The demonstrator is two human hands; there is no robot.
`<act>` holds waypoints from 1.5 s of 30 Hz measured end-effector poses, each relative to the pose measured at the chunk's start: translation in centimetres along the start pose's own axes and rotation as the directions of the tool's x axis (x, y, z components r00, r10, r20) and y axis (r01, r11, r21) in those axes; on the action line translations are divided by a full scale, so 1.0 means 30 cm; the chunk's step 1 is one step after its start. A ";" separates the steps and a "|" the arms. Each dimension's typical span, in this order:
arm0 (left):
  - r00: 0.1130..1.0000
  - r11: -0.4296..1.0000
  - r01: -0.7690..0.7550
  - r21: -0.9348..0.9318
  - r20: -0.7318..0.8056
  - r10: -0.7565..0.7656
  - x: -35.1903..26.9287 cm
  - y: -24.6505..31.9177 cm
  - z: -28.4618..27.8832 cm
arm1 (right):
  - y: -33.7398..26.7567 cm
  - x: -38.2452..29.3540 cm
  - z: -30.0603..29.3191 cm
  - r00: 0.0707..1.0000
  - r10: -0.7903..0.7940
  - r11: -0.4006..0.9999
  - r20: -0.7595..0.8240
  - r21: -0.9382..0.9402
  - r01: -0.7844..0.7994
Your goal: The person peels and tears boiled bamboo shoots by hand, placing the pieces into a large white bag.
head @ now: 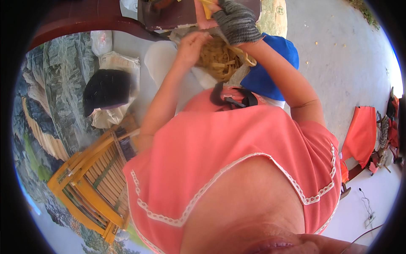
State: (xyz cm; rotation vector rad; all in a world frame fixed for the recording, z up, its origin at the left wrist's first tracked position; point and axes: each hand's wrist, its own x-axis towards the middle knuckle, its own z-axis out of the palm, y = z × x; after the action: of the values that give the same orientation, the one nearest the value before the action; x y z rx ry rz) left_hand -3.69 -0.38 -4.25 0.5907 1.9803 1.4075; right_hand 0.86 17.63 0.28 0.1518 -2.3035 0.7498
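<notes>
My right hand, in a grey knitted fingerless glove, is at the top centre, at the near edge of a dark red table. Its fingers hold a yellow strip; the fingertips are partly cut off by the frame's top. My left hand is bare and slightly blurred, with its fingers curled at the left rim of an open bag; whether it grips anything is unclear. In the bag below both hands lies a heap of tan, flat strips. A pink strip-like piece lies beside my right fingers.
Blue cloth lies beneath my right forearm. To the left are a dark cushion-like thing on white sacking and a slatted wooden folding chair. A red sheet-like piece is at the right. Small yellow scraps dot the grey floor.
</notes>
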 end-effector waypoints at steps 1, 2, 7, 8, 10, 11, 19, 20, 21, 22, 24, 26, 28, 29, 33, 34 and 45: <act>0.985 0.976 0.109 -0.187 0.152 -0.081 -0.056 0.034 0.031 | -0.079 0.012 -0.018 0.998 0.058 0.991 0.002 0.117 -0.058; 0.943 0.907 0.235 -0.350 0.306 -0.126 -0.108 0.063 0.060 | -0.167 0.026 -0.032 0.994 0.111 0.966 0.012 0.234 -0.111; 0.981 0.602 0.189 -0.776 0.169 -0.090 -0.186 0.141 0.131 | -0.284 -0.031 -0.074 0.960 -0.048 0.968 0.276 0.249 -0.023; 0.982 0.524 0.180 -0.833 0.185 -0.043 -0.180 0.121 0.098 | -0.282 -0.057 -0.079 0.937 -0.054 0.984 0.345 0.176 -0.008; 0.946 0.302 0.324 -0.897 0.317 -0.073 -0.133 0.090 0.040 | -0.257 -0.147 -0.039 0.947 -0.104 0.977 0.303 0.210 0.040; 0.954 0.358 0.301 -0.884 0.278 -0.114 -0.134 0.086 0.041 | -0.231 -0.187 -0.007 0.966 -0.091 0.975 0.242 0.219 0.037; 0.938 0.589 0.345 -0.731 0.255 -0.233 -0.107 0.069 0.106 | -0.177 -0.116 -0.043 0.966 -0.223 0.975 0.129 0.034 0.220; 0.935 0.711 0.354 -0.607 0.247 -0.255 -0.105 0.070 0.094 | -0.141 -0.124 -0.024 0.960 -0.229 0.972 0.158 -0.015 0.235; 0.931 0.811 0.358 -0.462 0.240 -0.275 -0.103 0.074 0.085 | -0.121 -0.136 -0.012 0.955 -0.230 0.967 0.187 -0.069 0.246; 0.989 0.961 0.145 -0.235 0.039 -0.139 -0.110 0.083 0.079 | -0.124 -0.145 -0.005 0.978 -0.113 0.993 0.174 0.050 0.106; 0.936 0.915 -0.196 0.352 -0.210 0.282 -0.132 0.108 0.070 | -0.072 -0.159 0.042 0.986 -0.124 0.990 0.108 -0.047 0.130; 0.731 0.748 -0.404 0.527 -0.305 0.610 -0.116 0.117 0.053 | -0.038 -0.174 0.064 0.973 -0.208 0.955 0.098 -0.196 0.224; 0.450 0.550 -0.464 0.695 -0.349 0.822 -0.084 0.122 0.044 | -0.071 -0.160 0.043 0.943 0.077 0.919 0.325 0.344 -0.193; 0.529 0.635 -0.510 0.580 -0.372 0.763 -0.088 0.118 0.043 | -0.091 -0.153 0.030 0.866 0.152 0.735 0.477 0.531 -0.422; 0.795 0.856 -0.464 0.227 -0.320 0.515 -0.108 0.135 0.030 | -0.147 -0.128 -0.015 0.413 -0.126 -0.448 0.902 0.320 -0.835; 0.819 0.871 -0.432 0.235 -0.301 0.488 -0.104 0.128 0.022 | -0.151 -0.126 -0.016 0.535 0.070 -0.112 0.842 0.539 -0.835; 0.989 0.653 0.029 -0.757 0.117 0.093 -0.132 0.187 0.009 | -0.146 -0.066 -0.084 0.872 0.342 0.785 0.352 0.403 -0.470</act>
State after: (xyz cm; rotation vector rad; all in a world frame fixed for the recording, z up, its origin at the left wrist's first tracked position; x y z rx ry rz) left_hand -0.72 -1.04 1.91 0.3104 1.0804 1.9669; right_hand 5.15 15.23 2.54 -0.0413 -2.3756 1.6165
